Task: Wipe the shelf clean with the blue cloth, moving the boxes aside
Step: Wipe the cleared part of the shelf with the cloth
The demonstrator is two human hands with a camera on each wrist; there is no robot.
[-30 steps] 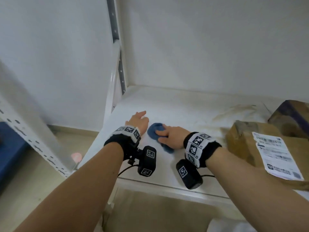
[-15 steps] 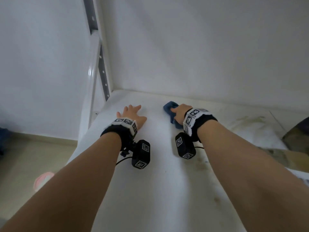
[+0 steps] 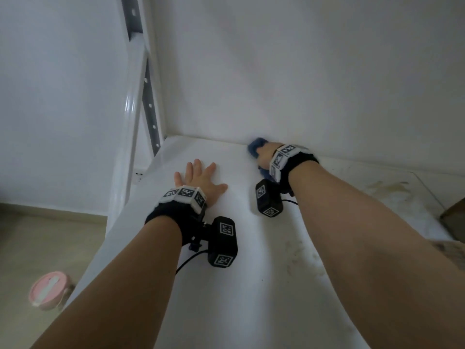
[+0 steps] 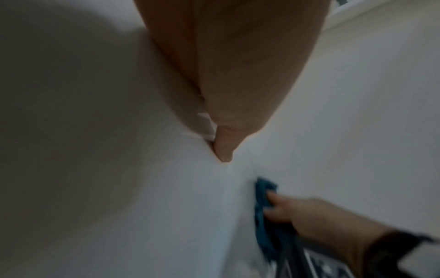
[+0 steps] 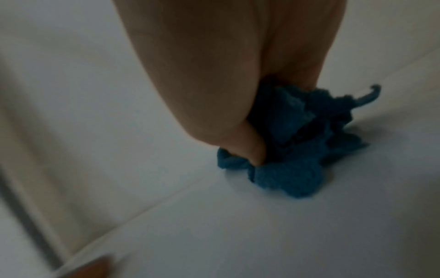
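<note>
Blue cloth, bunched terry, gripped by right hand; left hand spread flat on smooth white shelf.

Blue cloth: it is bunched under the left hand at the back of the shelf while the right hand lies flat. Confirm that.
Hands swapped. The head view shows the right hand pressing the blue cloth at the back of the shelf, while the left hand lies flat.

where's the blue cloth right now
In the head view the blue cloth is bunched under the right hand at the back of the shelf, against the rear wall, right of the flat left hand.
</note>
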